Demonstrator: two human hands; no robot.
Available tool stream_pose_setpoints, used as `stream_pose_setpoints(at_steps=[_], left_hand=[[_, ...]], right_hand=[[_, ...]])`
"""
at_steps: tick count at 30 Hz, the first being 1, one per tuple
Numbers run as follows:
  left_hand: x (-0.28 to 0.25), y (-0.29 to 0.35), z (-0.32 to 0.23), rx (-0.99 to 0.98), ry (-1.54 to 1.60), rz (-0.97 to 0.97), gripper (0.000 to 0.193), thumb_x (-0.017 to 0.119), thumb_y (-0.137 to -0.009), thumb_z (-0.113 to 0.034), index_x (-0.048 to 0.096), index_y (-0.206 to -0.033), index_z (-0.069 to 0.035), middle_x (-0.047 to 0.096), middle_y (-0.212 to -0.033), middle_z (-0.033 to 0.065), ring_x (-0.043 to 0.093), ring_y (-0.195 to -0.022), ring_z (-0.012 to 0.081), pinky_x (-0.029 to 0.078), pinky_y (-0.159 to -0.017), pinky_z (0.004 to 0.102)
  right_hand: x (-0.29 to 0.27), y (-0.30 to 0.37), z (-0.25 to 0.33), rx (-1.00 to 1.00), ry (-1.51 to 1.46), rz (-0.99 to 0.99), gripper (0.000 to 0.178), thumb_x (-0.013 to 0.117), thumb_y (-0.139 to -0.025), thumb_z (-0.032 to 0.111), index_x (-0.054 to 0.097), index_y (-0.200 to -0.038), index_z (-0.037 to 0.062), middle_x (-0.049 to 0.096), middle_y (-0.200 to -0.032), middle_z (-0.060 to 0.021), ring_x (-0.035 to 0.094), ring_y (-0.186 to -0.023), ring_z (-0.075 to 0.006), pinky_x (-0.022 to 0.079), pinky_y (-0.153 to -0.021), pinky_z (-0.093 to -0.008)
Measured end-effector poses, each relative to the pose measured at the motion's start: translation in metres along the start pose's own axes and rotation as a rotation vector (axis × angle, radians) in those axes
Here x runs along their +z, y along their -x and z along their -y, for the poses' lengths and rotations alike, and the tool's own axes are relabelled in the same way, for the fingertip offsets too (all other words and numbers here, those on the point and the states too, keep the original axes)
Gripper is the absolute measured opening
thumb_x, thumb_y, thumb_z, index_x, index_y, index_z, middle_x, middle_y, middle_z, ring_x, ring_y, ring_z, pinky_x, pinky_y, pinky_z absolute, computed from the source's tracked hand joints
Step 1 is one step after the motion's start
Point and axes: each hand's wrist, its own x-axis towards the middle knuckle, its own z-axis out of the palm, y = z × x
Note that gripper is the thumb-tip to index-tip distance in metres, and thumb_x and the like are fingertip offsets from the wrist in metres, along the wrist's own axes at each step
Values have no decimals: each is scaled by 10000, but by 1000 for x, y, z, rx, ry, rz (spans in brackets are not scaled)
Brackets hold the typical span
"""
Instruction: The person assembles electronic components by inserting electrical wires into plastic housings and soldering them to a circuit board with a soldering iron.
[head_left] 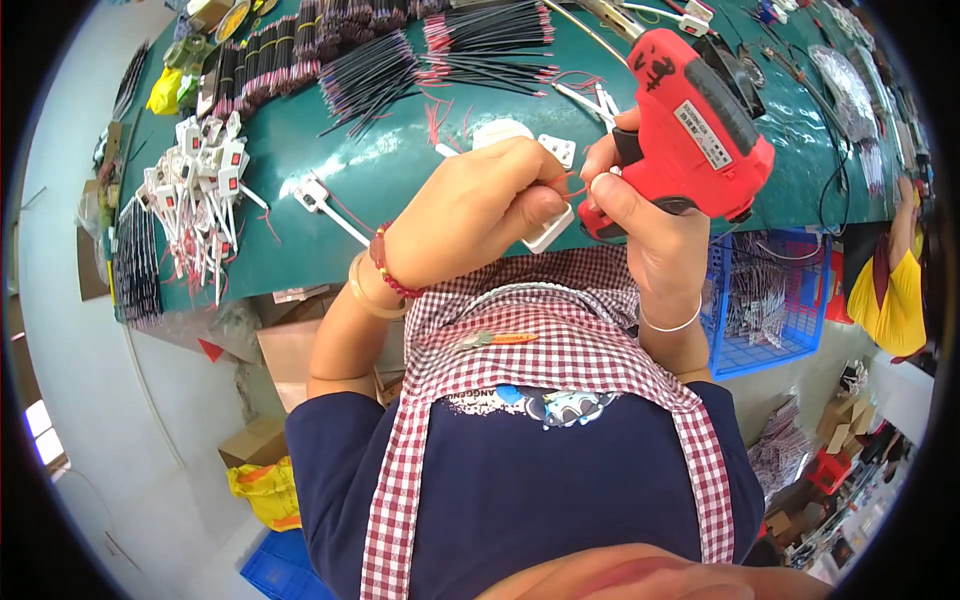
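Note:
My right hand (pixel 650 225) is wrapped round the grip of a red soldering gun (pixel 690 125), whose metal end points up and away over the table. Close beside it, my left hand (pixel 485 215) is closed in a pinch on a thin red wire (pixel 574 186), which runs toward the right fingertips. A white plastic housing (pixel 550 232) shows just under the left fingers; whether they grip it too, I cannot tell. Beyond the left hand lie a white rounded part (pixel 502 132) and a small white plate with holes (pixel 557 150).
White switch pieces with red buttons (pixel 200 175) are heaped at the left on the green table (pixel 290 125). Bundles of black wires (pixel 370 80) lie along the back. A single white switch piece (pixel 312 195) sits nearer. Below the right edge stands a blue crate (pixel 765 350); another person's arm (pixel 903 220) is far right.

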Motion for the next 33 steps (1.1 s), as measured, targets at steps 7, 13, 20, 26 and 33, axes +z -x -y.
stream_pose_setpoints(at_steps=[7,13,20,26,33], left_hand=[[3,18,6,-285,353,19,254,509,-1004,-266,499,-1010,-13,677,-966,119,608,-807,128,488,-707,264],[10,22,10,-156,609,-125,138,321,-1008,-108,424,-1033,-19,641,-1138,225,607,-1010,169,468,-882,290],[15,22,9,-74,235,-211,186,463,-861,62,487,-1045,39,661,-982,170,650,-812,225,525,-711,324],[13,17,5,-102,115,-102,158,618,-832,2,526,-960,14,620,-886,101,601,-701,153,494,-600,281],[13,12,-1,-70,-91,-202,169,693,-744,-19,565,-854,-29,593,-779,70,584,-661,197,478,-571,288]], right_hand=[[10,-1,-16,28,-5,-25,441,666,-807,-39,511,-1218,8,618,-907,-92,616,-765,-139,514,-693,-261],[9,-8,-23,-29,88,-109,433,680,-850,13,495,-1241,13,623,-930,-44,572,-782,-97,457,-663,-231],[13,-4,-23,-52,126,-114,433,665,-852,-12,490,-1248,9,627,-923,-49,573,-754,-89,450,-618,-225],[15,-4,-30,-21,70,-51,422,648,-865,-15,482,-1252,3,627,-915,-46,574,-757,-82,452,-616,-218],[8,-8,-30,29,87,-123,393,653,-876,22,493,-1234,-10,643,-948,-47,576,-753,-77,460,-623,-220]])
